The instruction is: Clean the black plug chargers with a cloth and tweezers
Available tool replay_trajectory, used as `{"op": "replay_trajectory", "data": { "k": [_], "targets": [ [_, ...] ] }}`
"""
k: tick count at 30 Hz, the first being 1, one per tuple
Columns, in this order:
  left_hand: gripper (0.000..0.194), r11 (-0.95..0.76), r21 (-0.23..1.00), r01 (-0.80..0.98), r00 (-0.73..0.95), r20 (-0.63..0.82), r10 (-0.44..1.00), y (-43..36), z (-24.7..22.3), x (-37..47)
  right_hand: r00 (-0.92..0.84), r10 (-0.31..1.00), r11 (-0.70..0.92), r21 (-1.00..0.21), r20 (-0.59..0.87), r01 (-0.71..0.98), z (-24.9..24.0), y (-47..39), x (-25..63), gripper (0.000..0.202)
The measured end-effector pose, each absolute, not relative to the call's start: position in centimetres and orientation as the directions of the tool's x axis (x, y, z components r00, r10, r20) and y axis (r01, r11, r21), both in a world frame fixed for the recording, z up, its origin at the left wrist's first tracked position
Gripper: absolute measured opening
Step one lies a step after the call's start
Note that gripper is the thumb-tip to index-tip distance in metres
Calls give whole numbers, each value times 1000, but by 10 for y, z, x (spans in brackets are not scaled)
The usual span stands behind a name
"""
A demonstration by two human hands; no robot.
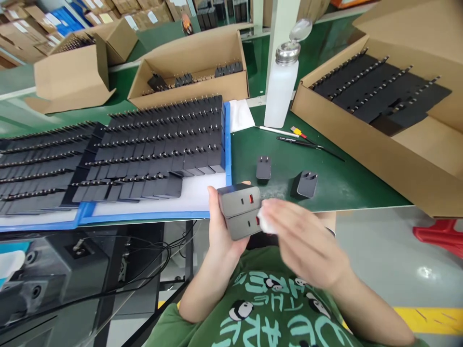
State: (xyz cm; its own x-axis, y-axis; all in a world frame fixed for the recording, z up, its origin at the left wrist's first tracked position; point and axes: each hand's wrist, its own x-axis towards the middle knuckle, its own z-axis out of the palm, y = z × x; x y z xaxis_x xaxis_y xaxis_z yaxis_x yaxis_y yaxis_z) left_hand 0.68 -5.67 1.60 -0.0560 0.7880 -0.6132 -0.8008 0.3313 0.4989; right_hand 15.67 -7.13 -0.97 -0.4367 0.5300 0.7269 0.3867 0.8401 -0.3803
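My left hand (220, 241) is closed around two dark grey charger blocks (237, 205) held side by side, their port faces turned up. Each face shows a small dark slot and a red port. Pinched in the fingers of my right hand (307, 241) is a white wipe (265, 224), which touches the right edge of the chargers and partly covers one red port. On the green table just beyond stand two more chargers, a smaller-looking one (264, 168) and another (305, 185), with their prongs up.
Blue-edged trays (202, 193) with rows of chargers lie on the left. A white pump bottle (281, 91) with its lid raised stands behind black tweezers (300, 141). Cardboard boxes of chargers, one large (361, 149) on the right and one (191, 94) at the back, flank it.
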Motion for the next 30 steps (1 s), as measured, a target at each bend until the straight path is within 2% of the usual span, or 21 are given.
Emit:
{"op": "replay_trajectory", "data": {
  "k": [3,5,6,8,11,13,15,17,19,21,25,30],
  "targets": [
    [73,257,677,-690,-39,-389,920,-58,-2,-6,-411,624,752,-368,665,547,-20,-46,176,49],
    [75,101,836,-539,-64,-160,985,-58,-11,-15,-440,691,690,-342,574,638,-15,-35,185,49],
    [75,15,888,-460,-75,-56,996,-58,-13,-19,-432,721,662,-356,542,659,-9,-33,187,49],
    [76,-114,935,-337,-79,93,993,-57,-15,-25,-404,766,632,-469,501,617,6,-37,185,50],
    [84,-227,941,-250,-54,220,974,-53,-12,-28,-432,807,577,-695,404,429,27,-52,174,70],
    [89,-319,927,-194,-18,322,947,-51,-12,-26,-446,829,514,-773,337,372,31,-60,166,80],
    [102,-386,903,-188,-18,390,921,-51,-14,-22,-373,884,402,-867,283,296,27,-62,164,72],
    [115,-422,873,-244,-63,420,906,-51,-16,-18,-299,938,204,-977,177,61,19,-59,168,55],
    [122,-465,836,-291,-105,455,884,-52,-17,-14,-298,954,-38,-971,35,-238,8,-55,176,48],
    [123,-515,811,-276,-125,501,856,-52,-17,-11,-295,954,-180,-889,-54,-421,-1,-53,183,49],
    [123,-583,785,-210,-116,573,812,-51,-15,-9,-276,957,-216,-841,-84,-495,-9,-56,188,47],
    [123,-680,727,-91,-122,670,732,-49,-15,-6,-332,943,-183,-837,-2,-515,-8,-64,185,49]
  ]
}}
